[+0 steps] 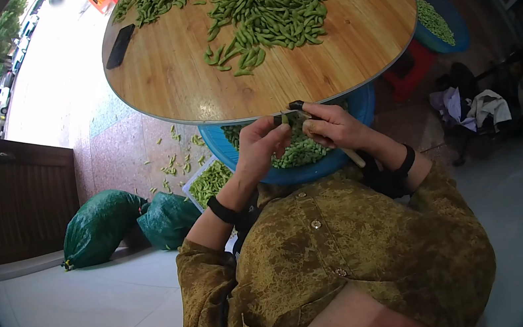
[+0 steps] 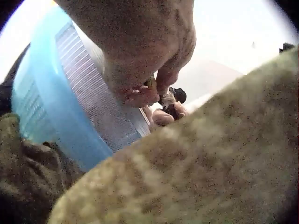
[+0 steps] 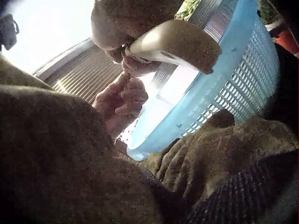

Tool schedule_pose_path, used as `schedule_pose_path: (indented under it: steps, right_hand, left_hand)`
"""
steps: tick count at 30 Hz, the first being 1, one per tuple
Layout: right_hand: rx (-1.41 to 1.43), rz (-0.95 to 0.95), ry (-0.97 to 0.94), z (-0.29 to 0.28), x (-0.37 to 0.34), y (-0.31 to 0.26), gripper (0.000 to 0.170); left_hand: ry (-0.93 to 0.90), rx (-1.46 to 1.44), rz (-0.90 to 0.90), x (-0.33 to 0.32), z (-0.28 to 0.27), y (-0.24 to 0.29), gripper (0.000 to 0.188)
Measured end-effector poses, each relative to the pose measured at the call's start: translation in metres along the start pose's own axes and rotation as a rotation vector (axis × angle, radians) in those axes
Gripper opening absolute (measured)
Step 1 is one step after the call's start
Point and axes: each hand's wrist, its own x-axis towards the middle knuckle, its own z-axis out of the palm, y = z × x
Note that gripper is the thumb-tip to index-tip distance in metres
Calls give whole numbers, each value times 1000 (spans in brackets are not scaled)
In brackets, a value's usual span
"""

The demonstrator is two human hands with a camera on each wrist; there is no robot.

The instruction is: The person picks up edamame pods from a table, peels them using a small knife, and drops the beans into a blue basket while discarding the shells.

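Note:
In the head view my left hand pinches a green soybean pod between thumb and forefinger, just off the table's near edge. Close beside it, my right hand grips a tool with a pale, rounded handle. That handle juts out behind the palm and shows large in the right wrist view; the working end is hidden by the fingers. A black cover sits on a right fingertip. Both hands are over a blue plastic basket holding green beans.
A heap of pods lies on the round wooden table, with a dark flat object at left. Pods fill a white container at left. Green sacks stand on the floor. Another blue basket of beans is at right.

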Motion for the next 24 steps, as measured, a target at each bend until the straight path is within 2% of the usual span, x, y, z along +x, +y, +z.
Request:
schedule_pose_path:
  steps: [4,10,16,20,22,24]
  right_hand:
    - [202,55,-81,1,-1,-5,22]
    - [430,89,-137,-1,-3,-3,21]
    - [362,73,-67,4,-3,-6,23]
    - [300,34,-62,3,-1,4,27]
    - [254,-11,6,6,0,5,29]
    - [316,6,-16,4,0,-2,28]
  left_hand:
    - [-9,44,-37,-3,10,7,9]
    - [-8,-90,-58,0,9,-1,9]
    - [36,-138,-11,1,11,-4,8]
    - [72,-75,102,1,13,-9,8]
    - [96,-65,134,2,12,-8,9]
    - [51,-157,-48,4,9,-3,9]
